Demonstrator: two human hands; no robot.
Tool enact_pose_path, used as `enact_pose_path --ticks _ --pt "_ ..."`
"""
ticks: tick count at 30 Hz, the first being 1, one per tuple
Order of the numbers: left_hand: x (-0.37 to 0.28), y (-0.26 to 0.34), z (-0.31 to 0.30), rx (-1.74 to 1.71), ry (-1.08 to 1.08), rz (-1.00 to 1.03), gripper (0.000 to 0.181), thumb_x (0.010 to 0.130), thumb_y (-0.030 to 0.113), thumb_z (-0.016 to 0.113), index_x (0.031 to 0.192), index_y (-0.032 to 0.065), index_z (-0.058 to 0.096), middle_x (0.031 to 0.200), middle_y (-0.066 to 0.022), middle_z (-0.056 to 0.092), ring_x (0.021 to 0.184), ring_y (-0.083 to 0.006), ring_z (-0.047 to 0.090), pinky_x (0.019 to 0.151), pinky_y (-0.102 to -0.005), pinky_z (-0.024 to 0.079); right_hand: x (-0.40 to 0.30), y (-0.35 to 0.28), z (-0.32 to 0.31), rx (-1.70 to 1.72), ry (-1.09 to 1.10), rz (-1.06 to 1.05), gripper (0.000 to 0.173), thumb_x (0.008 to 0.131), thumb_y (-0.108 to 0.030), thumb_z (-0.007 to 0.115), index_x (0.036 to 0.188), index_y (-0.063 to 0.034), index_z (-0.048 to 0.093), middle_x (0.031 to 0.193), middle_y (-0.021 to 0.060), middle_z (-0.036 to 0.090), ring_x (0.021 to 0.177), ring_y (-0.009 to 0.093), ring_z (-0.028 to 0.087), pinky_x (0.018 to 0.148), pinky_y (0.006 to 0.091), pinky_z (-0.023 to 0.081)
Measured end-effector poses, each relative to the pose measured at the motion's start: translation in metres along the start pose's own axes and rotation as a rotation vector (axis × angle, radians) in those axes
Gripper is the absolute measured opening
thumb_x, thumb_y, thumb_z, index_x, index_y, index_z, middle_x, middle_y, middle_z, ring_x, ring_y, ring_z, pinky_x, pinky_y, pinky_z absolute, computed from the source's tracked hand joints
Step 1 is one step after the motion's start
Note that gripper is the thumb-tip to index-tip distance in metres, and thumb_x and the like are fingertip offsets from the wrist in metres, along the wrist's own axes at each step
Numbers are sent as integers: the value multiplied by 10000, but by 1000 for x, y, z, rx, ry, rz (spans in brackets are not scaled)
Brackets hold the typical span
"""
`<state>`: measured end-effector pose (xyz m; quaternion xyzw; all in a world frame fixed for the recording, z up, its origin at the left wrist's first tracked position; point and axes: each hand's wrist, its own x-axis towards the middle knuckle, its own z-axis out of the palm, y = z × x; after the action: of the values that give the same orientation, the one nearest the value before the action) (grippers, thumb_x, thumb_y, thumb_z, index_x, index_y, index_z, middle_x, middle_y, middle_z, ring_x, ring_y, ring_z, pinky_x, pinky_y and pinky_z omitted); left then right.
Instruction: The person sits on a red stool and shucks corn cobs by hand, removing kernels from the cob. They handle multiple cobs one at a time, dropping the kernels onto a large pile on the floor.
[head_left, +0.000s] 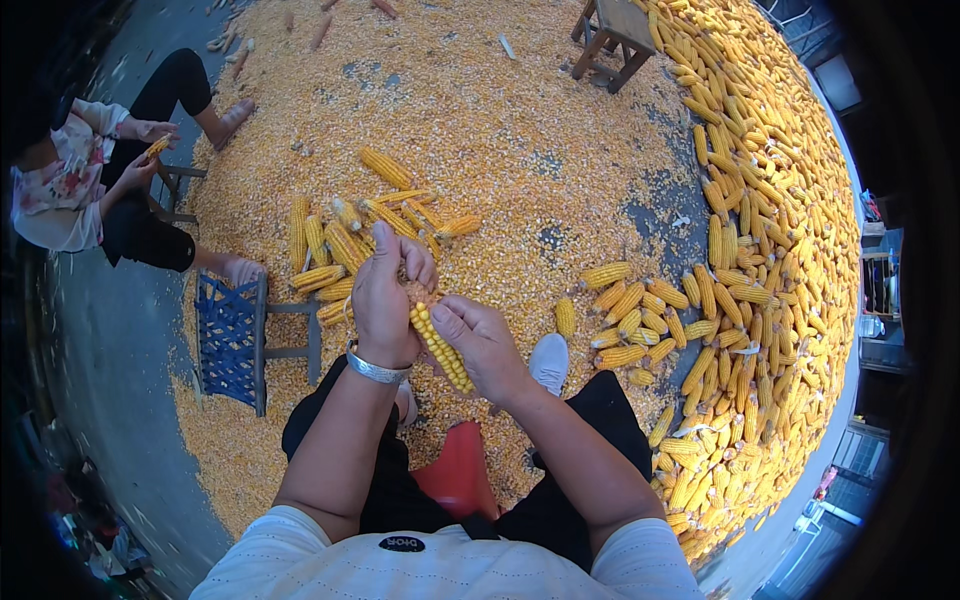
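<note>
Both my hands are on one partly shelled corn cob (442, 349) above the kernel-covered ground. My left hand (386, 300), with a silver bracelet at the wrist, closes around its bare, reddish upper end. My right hand (484, 349) grips its side, the thumb lying at the edge of the yellow kernels that still cover the lower part. Just beyond my left hand lies a small heap of unshelled corn cobs (345, 244). Loose corn kernels (495, 195) spread widely around my feet.
A large pile of corn cobs (765, 300) fills the right side, with a smaller group (637, 315) beside it. A blue woven chair (229, 337) stands left, a wooden stool (619, 34) at the top. A red plastic seat (457, 472) is between my legs. Another person (75, 165) sits left, holding a cob.
</note>
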<state>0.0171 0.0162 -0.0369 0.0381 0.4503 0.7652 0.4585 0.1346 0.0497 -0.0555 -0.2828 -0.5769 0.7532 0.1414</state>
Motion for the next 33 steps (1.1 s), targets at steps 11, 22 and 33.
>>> enact_pose_path --ticks 11,22,33 --pt "5 4 -8 -64 29 -21 496 978 460 305 646 97 366 615 -23 372 582 -135 359 590 -272 350 -2 -16 -2 226 -56 141 333 963 -297 441 911 10 560 663 36 550 599 92 527 543 235 438" --pt "4 1 -5 -103 -6 46 486 970 467 331 644 107 354 609 -19 356 573 -139 331 589 -284 343 -9 -3 -2 195 89 125 292 961 -240 457 917 29 564 714 27 538 672 64 500 595 230 422" --pt "3 -2 -5 -134 4 114 476 976 449 324 645 108 333 601 -9 324 569 -137 317 577 -287 328 -12 -4 -3 273 112 201 316 940 -275 491 877 28 560 722 23 547 667 70 493 597 235 418"
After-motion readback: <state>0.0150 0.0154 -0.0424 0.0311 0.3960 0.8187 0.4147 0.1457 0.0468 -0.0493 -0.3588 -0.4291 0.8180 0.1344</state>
